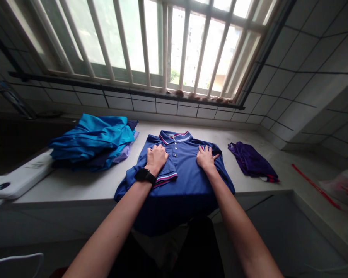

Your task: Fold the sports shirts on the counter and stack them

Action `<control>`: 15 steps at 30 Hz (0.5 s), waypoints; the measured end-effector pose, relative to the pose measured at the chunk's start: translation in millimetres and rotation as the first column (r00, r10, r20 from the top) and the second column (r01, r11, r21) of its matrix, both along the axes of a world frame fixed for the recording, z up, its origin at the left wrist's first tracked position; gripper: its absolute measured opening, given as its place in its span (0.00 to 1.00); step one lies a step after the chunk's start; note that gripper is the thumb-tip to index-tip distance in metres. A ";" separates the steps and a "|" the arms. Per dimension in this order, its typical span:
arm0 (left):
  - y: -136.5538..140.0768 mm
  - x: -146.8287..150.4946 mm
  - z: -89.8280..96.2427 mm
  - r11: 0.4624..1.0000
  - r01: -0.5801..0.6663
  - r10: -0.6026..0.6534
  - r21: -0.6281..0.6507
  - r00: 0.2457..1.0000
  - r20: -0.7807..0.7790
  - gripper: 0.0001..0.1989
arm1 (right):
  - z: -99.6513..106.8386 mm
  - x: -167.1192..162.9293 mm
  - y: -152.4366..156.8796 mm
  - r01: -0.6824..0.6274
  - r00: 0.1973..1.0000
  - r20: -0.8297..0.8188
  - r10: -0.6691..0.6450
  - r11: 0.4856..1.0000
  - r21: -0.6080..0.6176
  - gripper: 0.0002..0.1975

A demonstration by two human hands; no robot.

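A dark blue polo shirt (188, 181) lies front up on the counter, its striped collar pointing towards the window and its lower part hanging over the front edge. One short sleeve with red and white trim is folded inward over the chest at the left. My left hand (157, 157), with a black watch on the wrist, is closed on the cloth by that sleeve's upper end. Near the opposite shoulder, my right hand (205, 157) pinches the cloth, its outermost finger sticking out. A bit of striped trim shows at its fingertips.
A pile of bright blue and purple clothes (95, 139) sits at the left, beside a white flat device (23, 175). On the right are a folded purple garment (251, 160), a red strip (316, 186) and a plastic bag (340, 185). A barred window (165, 46) rises behind the counter (84, 189).
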State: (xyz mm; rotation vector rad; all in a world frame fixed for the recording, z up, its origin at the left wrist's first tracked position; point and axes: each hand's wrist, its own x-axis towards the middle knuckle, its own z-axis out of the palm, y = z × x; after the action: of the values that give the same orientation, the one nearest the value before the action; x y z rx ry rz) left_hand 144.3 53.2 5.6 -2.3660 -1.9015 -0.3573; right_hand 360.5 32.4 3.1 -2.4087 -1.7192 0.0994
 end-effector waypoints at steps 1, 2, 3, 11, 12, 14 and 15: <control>1.1 -0.8 1.2 1.000 -0.022 0.022 0.004 1.000 0.012 0.20 | -1.3 1.0 2.5 0.007 1.000 0.004 -0.007 1.000 0.003 0.30; 1.9 -1.7 2.8 0.999 -0.051 0.051 0.015 0.998 0.040 0.20 | -2.8 2.2 4.5 0.013 1.000 0.009 -0.013 1.000 0.008 0.31; 2.4 -2.6 4.7 0.995 -0.089 0.086 0.034 0.993 0.079 0.21 | -4.2 3.4 5.9 0.013 1.000 0.014 -0.014 1.000 0.018 0.31; 1.7 -5.4 14.7 0.954 -0.281 0.243 0.106 0.930 0.275 0.29 | -1.1 17.4 6.2 -0.041 0.997 -0.060 0.048 0.994 0.106 0.33; 2.2 -5.3 14.1 0.959 -0.272 0.243 0.080 0.933 0.264 0.28 | 0.0 19.4 6.5 -0.046 0.995 -0.083 0.058 0.989 0.139 0.33; 3.5 -5.0 12.3 0.968 -0.250 0.243 0.005 0.944 0.224 0.26 | 1.1 22.8 7.8 -0.059 0.989 -0.120 0.085 0.975 0.212 0.34; 4.0 -4.9 11.3 0.970 -0.240 0.242 -0.031 0.950 0.199 0.25 | 1.1 24.0 8.5 -0.070 0.986 -0.132 0.105 0.967 0.246 0.34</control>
State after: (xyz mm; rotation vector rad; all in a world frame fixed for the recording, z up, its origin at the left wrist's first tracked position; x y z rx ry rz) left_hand 139.4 57.2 16.9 -2.1362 -2.2519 -0.5892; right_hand 384.5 40.9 4.2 -2.0994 -1.6675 0.0703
